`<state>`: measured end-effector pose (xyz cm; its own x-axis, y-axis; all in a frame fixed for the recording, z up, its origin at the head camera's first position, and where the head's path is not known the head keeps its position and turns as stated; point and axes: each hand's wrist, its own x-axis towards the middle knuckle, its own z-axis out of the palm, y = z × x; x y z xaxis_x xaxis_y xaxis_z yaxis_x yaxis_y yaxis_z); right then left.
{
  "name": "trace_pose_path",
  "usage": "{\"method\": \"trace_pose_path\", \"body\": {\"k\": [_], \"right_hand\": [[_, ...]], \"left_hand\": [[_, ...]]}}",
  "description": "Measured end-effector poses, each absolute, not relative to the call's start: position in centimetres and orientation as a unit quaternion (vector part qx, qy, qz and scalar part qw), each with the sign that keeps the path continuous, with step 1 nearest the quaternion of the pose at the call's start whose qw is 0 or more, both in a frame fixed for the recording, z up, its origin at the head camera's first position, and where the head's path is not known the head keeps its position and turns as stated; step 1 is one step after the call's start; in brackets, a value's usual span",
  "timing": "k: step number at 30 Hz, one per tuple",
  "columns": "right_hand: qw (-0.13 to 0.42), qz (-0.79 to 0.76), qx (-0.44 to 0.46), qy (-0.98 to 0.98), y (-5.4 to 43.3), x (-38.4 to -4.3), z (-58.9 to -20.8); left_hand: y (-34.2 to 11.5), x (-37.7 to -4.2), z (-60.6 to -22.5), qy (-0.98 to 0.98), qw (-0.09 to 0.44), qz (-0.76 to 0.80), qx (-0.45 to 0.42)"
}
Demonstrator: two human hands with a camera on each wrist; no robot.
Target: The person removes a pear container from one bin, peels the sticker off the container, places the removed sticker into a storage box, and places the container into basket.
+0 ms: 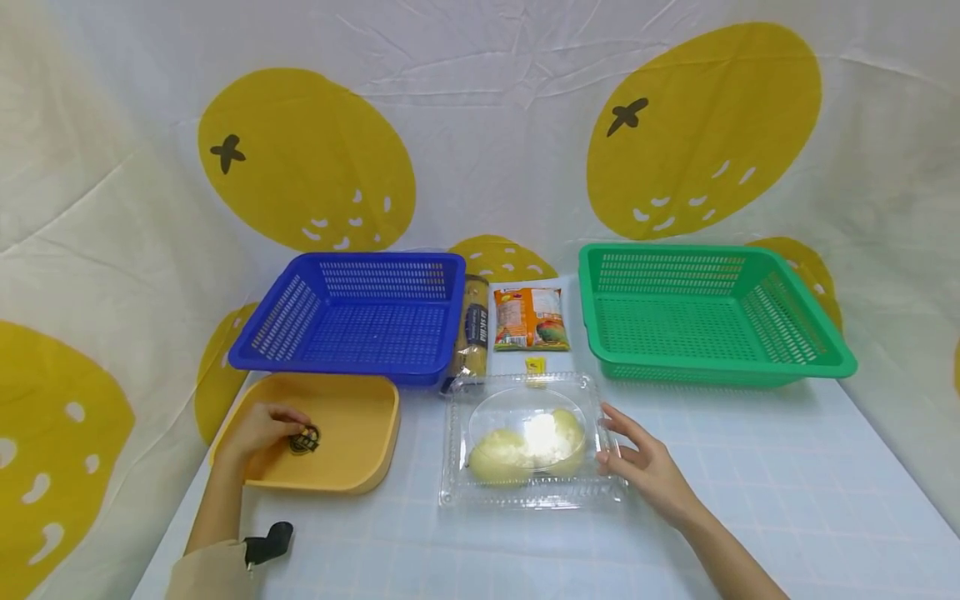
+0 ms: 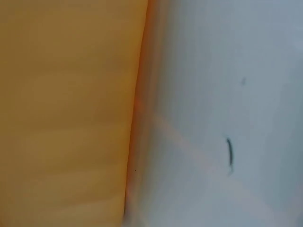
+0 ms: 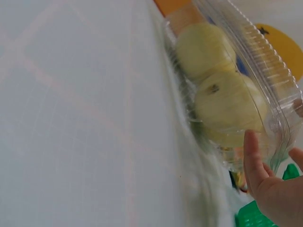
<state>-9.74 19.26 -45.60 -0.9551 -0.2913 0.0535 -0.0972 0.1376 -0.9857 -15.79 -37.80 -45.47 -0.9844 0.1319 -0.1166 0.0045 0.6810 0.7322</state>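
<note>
I see a deep blue basket (image 1: 367, 333), a bright green basket (image 1: 667, 329) and a yellow-orange tray (image 1: 352, 433). Pale yellow fruits (image 1: 498, 457) show through a clear container (image 1: 532, 502). Mustard-yellow prints (image 1: 307, 158) mark the white cloth (image 1: 495, 167).

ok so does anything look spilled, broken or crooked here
Nothing looks spilled: two pale fruits sit inside the clear container. One oddity, in the left wrist view: a dark streak against the pale tabletop, too blurred to identify.

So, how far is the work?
Apparently done: two yellowish fruits are inside the clear box. In hand: the right hand holds that box; the left hand pinches a dark round piece in the orange tray. Perhaps left: the orange packet beside the green basket.
</note>
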Motion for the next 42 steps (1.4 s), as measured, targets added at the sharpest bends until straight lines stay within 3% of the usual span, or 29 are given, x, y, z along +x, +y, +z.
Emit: {"method": "trace_pose_path", "body": {"k": [21,30,42], "right_hand": [[0.067,-0.641,-0.12,0.756,19.06,-9.65,-45.63],[0.069,-0.642,-0.116,0.755,18.98,-9.56,-45.52],[0.065,-0.65,-0.126,0.747,19.1,-9.66,-45.92]], "left_hand": [[-37.67,-15.67,-45.4,0.942,0.05,0.33,-0.024],[-37.05,-15.55,-44.86,0.941,0.087,0.317,-0.078],[-37.53,-15.08,-44.49,0.942,0.102,0.318,-0.039]]}}
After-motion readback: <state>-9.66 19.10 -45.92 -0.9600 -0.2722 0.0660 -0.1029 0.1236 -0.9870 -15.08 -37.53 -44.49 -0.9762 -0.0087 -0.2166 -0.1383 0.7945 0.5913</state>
